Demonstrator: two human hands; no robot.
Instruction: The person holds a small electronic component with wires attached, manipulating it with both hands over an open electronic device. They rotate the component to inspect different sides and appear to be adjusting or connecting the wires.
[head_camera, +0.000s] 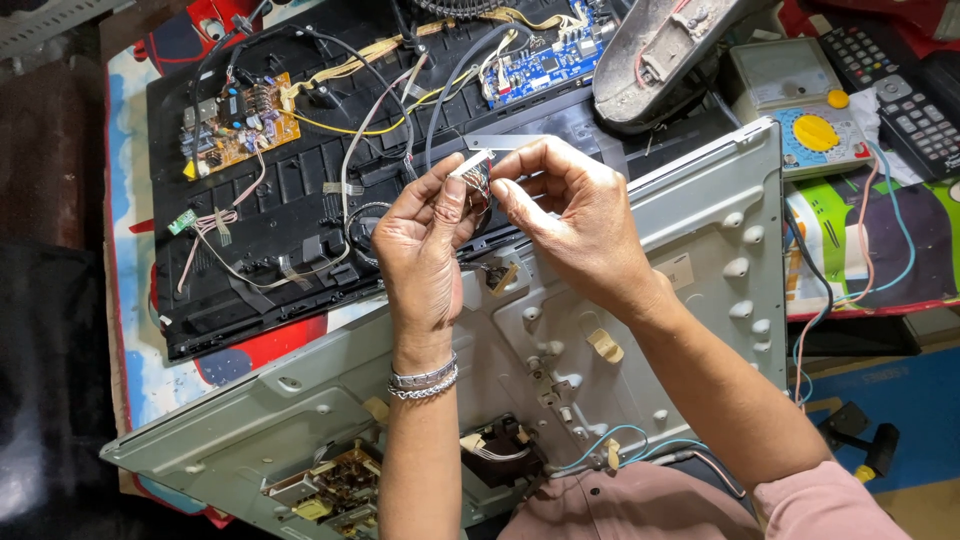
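The workbench was crowded, its surface covered by a colourful printed cloth (135, 330) largely hidden under a black plastic back cover (270, 210) and a tilted grey metal panel (700, 240). The panel's lower edge ran out of frame, and a brown circuit board (340, 485) beneath it was partly hidden by the left forearm. A pale rectangular sticker (678, 270) sat on the panel beside the right wrist; its print could not be made out. At upper right, a meter (810, 125) with a yellow dial lay next to a remote control (895, 85), cut off at the edge. The small connector (473, 172), trailing thin wires, was held above the panel between both hands. The left hand (425, 245) pinched it with thumb and fingers; the right hand (565, 215) pinched its other side, fingers curled.
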